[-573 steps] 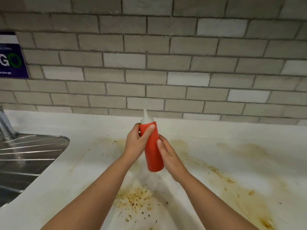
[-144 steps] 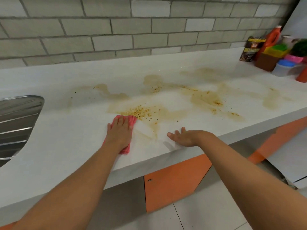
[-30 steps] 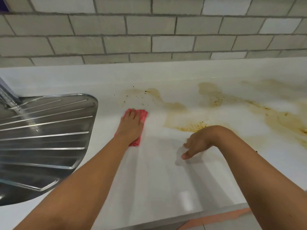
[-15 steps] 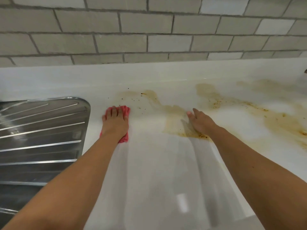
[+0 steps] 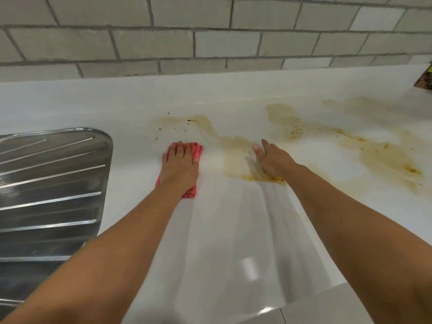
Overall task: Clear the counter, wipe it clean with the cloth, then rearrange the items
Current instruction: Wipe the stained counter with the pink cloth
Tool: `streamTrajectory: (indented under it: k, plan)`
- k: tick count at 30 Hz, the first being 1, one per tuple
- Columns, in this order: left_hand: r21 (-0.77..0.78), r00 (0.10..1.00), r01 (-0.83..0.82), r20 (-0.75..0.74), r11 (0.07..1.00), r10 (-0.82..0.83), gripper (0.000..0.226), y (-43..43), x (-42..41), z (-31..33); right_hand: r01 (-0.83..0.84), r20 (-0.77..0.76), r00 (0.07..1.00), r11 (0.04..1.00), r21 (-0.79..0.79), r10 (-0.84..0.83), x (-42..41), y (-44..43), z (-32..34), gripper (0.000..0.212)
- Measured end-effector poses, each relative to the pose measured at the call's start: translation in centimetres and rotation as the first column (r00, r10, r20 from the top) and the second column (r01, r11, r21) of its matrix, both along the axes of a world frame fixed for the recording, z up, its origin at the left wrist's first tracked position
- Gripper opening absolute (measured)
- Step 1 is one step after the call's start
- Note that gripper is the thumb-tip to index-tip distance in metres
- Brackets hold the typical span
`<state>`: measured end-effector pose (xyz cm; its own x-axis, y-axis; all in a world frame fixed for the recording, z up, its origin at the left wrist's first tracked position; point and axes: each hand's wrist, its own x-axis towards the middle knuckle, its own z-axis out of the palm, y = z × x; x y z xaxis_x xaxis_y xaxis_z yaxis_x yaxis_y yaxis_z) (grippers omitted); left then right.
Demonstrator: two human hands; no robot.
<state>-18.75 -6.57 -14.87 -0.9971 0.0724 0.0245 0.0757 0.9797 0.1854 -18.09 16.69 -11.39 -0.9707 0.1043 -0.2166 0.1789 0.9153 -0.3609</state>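
White counter (image 5: 222,230), brown stains (image 5: 236,148). Left hand (image 5: 180,167) flat on cloth (image 5: 197,150), fingers straight, together. Right hand (image 5: 273,160) flat on counter, fingers straight, thumb apart.

1. Left side: the ridged steel drainboard (image 5: 51,183) is low, and its edge lies near the left hand (image 5: 181,167).
2. Back: the tiled wall (image 5: 210,43) closes off reach, with a bare strip of counter (image 5: 233,230) in front of it.
3. The left hand is flat on the pink cloth (image 5: 197,149) and the right hand (image 5: 273,160) is flat on the counter. The open gap between them is passable.
4. Near side: both forearms cross the front edge, with wide bare surface between them.
5. Right side: flat stains (image 5: 383,157) run to a packet (image 5: 424,81) at the far edge by the wall.
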Motion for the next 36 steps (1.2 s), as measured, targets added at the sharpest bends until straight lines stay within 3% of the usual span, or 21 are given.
streamTrajectory:
  k: [3, 6, 8, 10, 13, 16, 21, 25, 28, 30, 34, 36]
  plan:
    - [0.061, 0.991, 0.126, 0.023, 0.990, -0.128, 0.054, 4.5, 2.1, -0.3, 0.005, 0.037, 0.999, 0.999, -0.046, -0.003, 0.4, 0.2, 0.6, 0.061]
    - [0.294, 0.960, 0.211, 0.119, 0.932, -0.255, 0.052, 6.2, 5.5, 0.8, -0.013, -0.058, 0.998, 1.000, 0.021, 0.014, 1.9, -1.3, 1.4, 0.052]
    - [0.562, 0.967, 0.096, 0.142, 0.821, -0.210, 0.048, 5.0, 6.2, 2.3, 0.009, -0.277, 0.961, 1.000, 0.029, 0.000, 3.8, -4.5, 1.5, 0.039]
    - [0.671, 0.998, 0.025, 0.022, 0.741, -0.053, 0.041, 2.5, 5.8, 2.8, -0.023, -0.337, 0.941, 0.998, 0.053, 0.040, 5.5, -8.8, 0.9, 0.033]
    - [0.441, 0.977, -0.056, -0.161, 0.896, 0.140, 0.044, -1.8, 4.0, 1.8, -0.044, -0.107, 0.993, 0.991, 0.125, 0.058, 6.4, -14.3, -1.3, 0.058]
    - [0.229, 0.975, -0.158, -0.116, 0.961, 0.188, 0.047, -4.1, 3.6, 0.4, -0.047, -0.046, 0.997, 0.983, 0.179, 0.056, 6.2, -15.3, -2.8, 0.066]
    - [0.249, 0.981, -0.147, -0.087, 0.957, 0.174, 0.050, -4.8, 4.0, -0.3, -0.237, -0.107, 0.958, 0.943, 0.233, 0.267, 9.4, -9.0, -3.0, 0.055]
    - [0.189, 0.987, -0.140, -0.047, 0.972, 0.152, 0.053, -4.6, 3.7, -0.6, -0.036, -0.121, 0.990, 0.957, 0.287, 0.074, 8.8, -3.9, -3.1, 0.054]
    - [0.156, 0.990, -0.133, -0.030, 0.979, 0.139, 0.056, -4.4, 3.6, -0.7, 0.049, -0.092, 0.996, 0.958, 0.283, -0.023, 4.8, -4.9, -2.8, 0.055]
    - [0.149, 0.990, -0.131, -0.026, 0.980, 0.137, 0.057, -4.3, 3.5, -0.8, -0.017, -0.071, 0.997, 0.964, 0.264, 0.037, 3.9, -7.0, -2.7, 0.056]
    - [0.164, 0.991, -0.133, -0.003, 0.977, 0.135, 0.058, -4.5, 3.4, -0.8, -0.292, -0.120, 0.937, 0.924, 0.248, 0.329, 9.7, -7.9, -2.6, 0.053]
    - [0.158, 0.991, -0.133, 0.001, 0.978, 0.135, 0.059, -4.5, 3.4, -0.8, -0.277, -0.125, 0.942, 0.931, 0.237, 0.312, 11.6, -6.0, -2.4, 0.052]
